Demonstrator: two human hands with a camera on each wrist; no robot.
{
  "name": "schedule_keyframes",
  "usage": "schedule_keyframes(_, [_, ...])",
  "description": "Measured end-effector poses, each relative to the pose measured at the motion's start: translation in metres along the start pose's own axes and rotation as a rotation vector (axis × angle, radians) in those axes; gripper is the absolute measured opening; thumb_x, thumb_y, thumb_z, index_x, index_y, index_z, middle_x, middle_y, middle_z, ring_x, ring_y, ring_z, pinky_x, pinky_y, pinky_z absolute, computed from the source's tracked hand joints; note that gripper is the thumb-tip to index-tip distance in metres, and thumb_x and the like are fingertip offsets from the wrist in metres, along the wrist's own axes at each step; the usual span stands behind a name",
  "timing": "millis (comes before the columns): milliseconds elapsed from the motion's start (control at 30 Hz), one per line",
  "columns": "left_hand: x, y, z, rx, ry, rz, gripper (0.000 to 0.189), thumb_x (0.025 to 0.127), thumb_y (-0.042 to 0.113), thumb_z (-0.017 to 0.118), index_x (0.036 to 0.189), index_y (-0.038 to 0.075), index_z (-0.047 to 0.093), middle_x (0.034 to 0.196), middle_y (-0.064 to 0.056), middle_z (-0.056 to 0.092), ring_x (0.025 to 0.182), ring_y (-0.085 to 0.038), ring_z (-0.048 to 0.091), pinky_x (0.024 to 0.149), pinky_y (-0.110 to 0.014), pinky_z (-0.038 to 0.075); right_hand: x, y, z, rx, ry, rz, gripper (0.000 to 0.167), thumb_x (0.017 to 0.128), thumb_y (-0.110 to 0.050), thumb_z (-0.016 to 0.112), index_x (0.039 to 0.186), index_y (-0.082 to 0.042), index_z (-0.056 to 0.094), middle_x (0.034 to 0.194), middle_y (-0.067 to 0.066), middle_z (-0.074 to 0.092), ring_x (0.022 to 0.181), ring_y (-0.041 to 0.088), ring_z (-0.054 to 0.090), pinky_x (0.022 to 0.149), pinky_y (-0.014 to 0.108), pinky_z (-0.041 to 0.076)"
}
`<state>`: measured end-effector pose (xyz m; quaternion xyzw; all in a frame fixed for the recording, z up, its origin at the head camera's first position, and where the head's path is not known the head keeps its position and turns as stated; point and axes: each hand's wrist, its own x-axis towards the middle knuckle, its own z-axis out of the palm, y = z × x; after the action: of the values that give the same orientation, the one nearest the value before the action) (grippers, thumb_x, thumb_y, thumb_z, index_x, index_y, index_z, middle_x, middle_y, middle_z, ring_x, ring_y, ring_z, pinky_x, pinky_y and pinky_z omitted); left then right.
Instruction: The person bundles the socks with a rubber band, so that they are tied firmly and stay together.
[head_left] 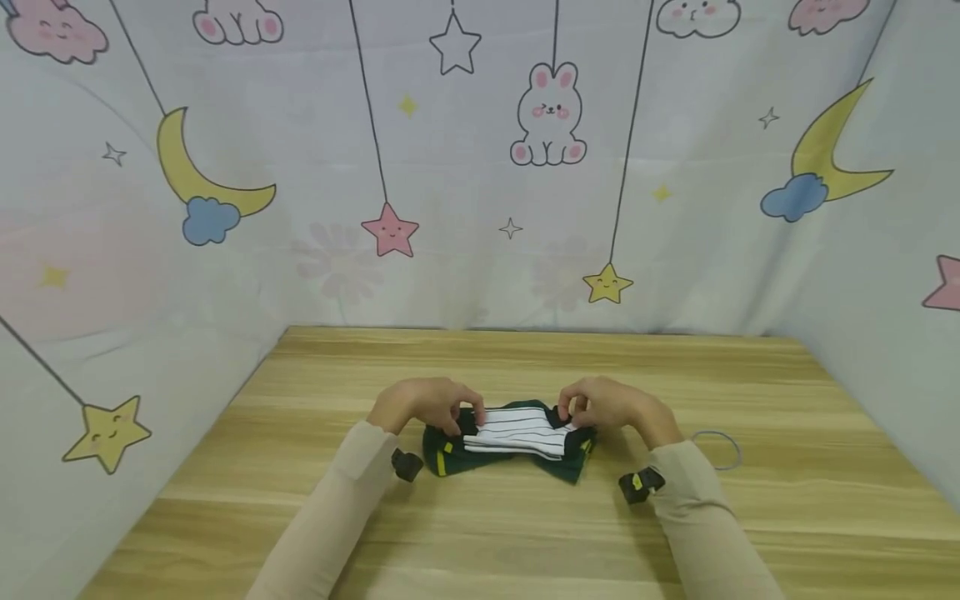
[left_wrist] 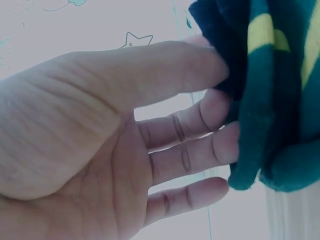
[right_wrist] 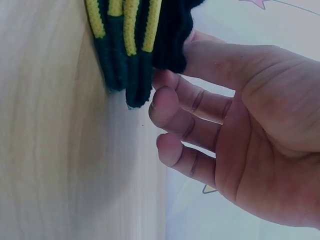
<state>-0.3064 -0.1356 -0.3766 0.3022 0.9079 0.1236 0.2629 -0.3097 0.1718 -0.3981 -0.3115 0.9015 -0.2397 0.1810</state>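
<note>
A white sock with thin black stripes (head_left: pixel 517 429) and black ends lies across dark green socks (head_left: pixel 438 462) with yellow bands, stacked on the table. My left hand (head_left: pixel 442 404) is at the left end of the stack. In the left wrist view its thumb and forefinger pinch the black cloth (left_wrist: pixel 220 40), beside the hanging green folds. My right hand (head_left: pixel 600 404) is at the other end, pinching a black corner (right_wrist: pixel 172 40) between thumb and forefinger. Its other fingers curve loosely near the layered green and yellow edges (right_wrist: pixel 135 55).
A thin bluish ring (head_left: pixel 738 454) lies on the wooden table (head_left: pixel 480 542) to the right, near my right sleeve (head_left: pixel 690 492). Printed white curtains (head_left: pixel 480 283) close off the back and both sides. Small black cameras (head_left: pixel 407 464) are strapped at both wrists.
</note>
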Motion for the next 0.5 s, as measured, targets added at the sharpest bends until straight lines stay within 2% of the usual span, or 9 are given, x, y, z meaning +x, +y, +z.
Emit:
schedule_keyframes(300, [-0.0033,0.0002,-0.0010,-0.004,0.001,-0.032,0.036,0.090,-0.001,0.071,0.108,0.029,0.067,0.089,0.001,0.064,0.079,-0.013,0.058,0.069,-0.029,0.047,-0.0030,-0.0042,-0.0037,0.045,-0.035,-0.022,0.016,0.091,0.003,0.064,0.099,-0.010,0.068,0.090,0.005,0.068,0.071,0.014,0.061,0.063,0.027,0.050])
schedule_keyframes(500, [-0.0072,-0.0003,-0.0019,0.010,-0.002,-0.080,0.036,0.088,-0.002,0.072,0.104,0.030,0.066,0.088,-0.002,0.062,0.077,-0.015,0.056,0.069,-0.031,0.047,-0.0021,-0.0045,-0.0037,0.039,-0.057,-0.056,0.016,0.091,-0.002,0.067,0.103,-0.011,0.070,0.095,0.003,0.070,0.079,0.012,0.063,0.070,0.028,0.052])
